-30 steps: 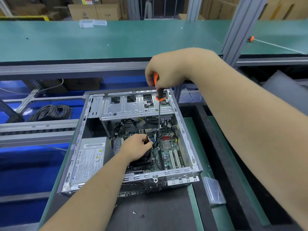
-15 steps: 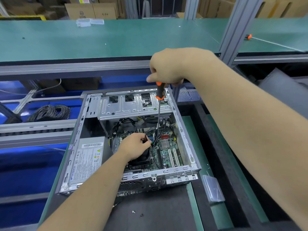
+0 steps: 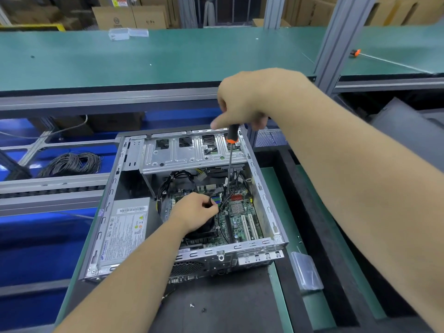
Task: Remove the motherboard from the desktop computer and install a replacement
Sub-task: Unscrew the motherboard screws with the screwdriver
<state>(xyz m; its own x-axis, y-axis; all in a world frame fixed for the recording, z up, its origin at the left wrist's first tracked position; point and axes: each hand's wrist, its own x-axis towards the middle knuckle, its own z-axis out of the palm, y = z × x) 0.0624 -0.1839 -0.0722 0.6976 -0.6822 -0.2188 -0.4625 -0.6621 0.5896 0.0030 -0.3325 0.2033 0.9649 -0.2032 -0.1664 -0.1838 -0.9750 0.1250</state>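
Down on the dark bench [image 3: 228, 296] two loose screws [image 3: 197, 307] lay just in front of the open desktop computer [image 3: 182, 255], free to roll off and get lost if the case were nudged. Inside it the motherboard [image 3: 240, 217] sat in the floor of the chassis, and the left hand [image 3: 194, 213] was curled round a bundle of black cables [image 3: 222, 205], where, by my read, a hard tug could strain a connector. Further back, the right hand [image 3: 242, 102] was clamped on the orange-and-black screwdriver [image 3: 230, 159], its long shaft running down among the wires; a slip off the screw could gouge the board.
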